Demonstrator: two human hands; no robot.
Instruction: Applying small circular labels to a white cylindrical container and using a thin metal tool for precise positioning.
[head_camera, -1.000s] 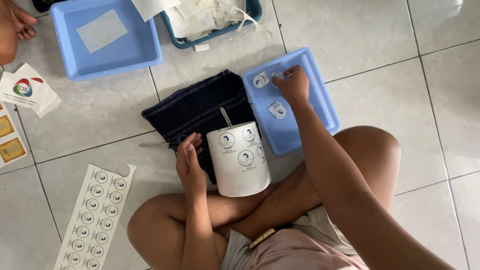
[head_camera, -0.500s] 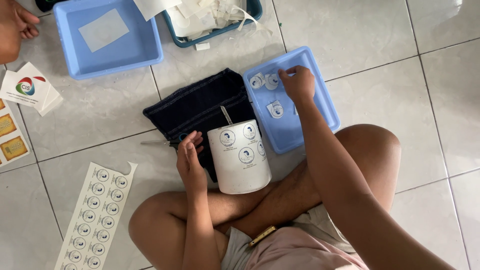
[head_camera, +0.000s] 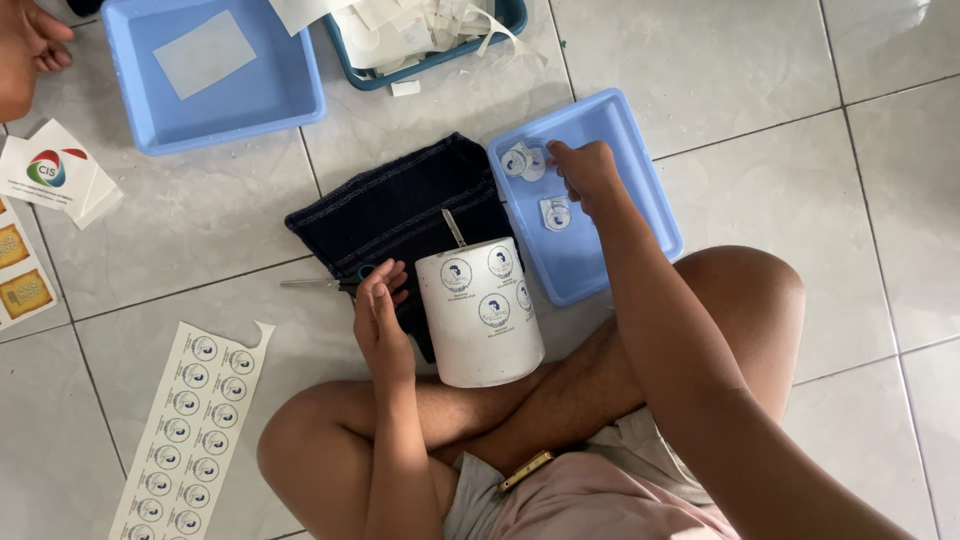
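Note:
I sit cross-legged on a tiled floor. My right hand (head_camera: 588, 175) reaches into a small light-blue tray (head_camera: 640, 190) and its fingertips touch the cut-out round stickers (head_camera: 520, 160) lying there; whether it pinches one I cannot tell. Another loose sticker (head_camera: 556, 213) lies just below the hand. My left hand (head_camera: 380, 320) rests with its fingers apart beside a white cylinder (head_camera: 482, 315) that lies against my leg and bears round stickers. Scissors (head_camera: 320, 286) lie by the left fingertips, partly on a dark cloth (head_camera: 400, 205).
A sheet of round stickers (head_camera: 190, 430) lies at the lower left. A larger blue tray (head_camera: 215, 70) holding a white paper and a teal tray (head_camera: 430, 35) of paper scraps sit at the top. Another person's hand (head_camera: 25, 50) shows at the top left, above printed cards (head_camera: 50, 175).
My right hand has shifted a little within the small tray, from its top edge down toward the stickers at the left. My left hand and the cylinder have stayed in place.

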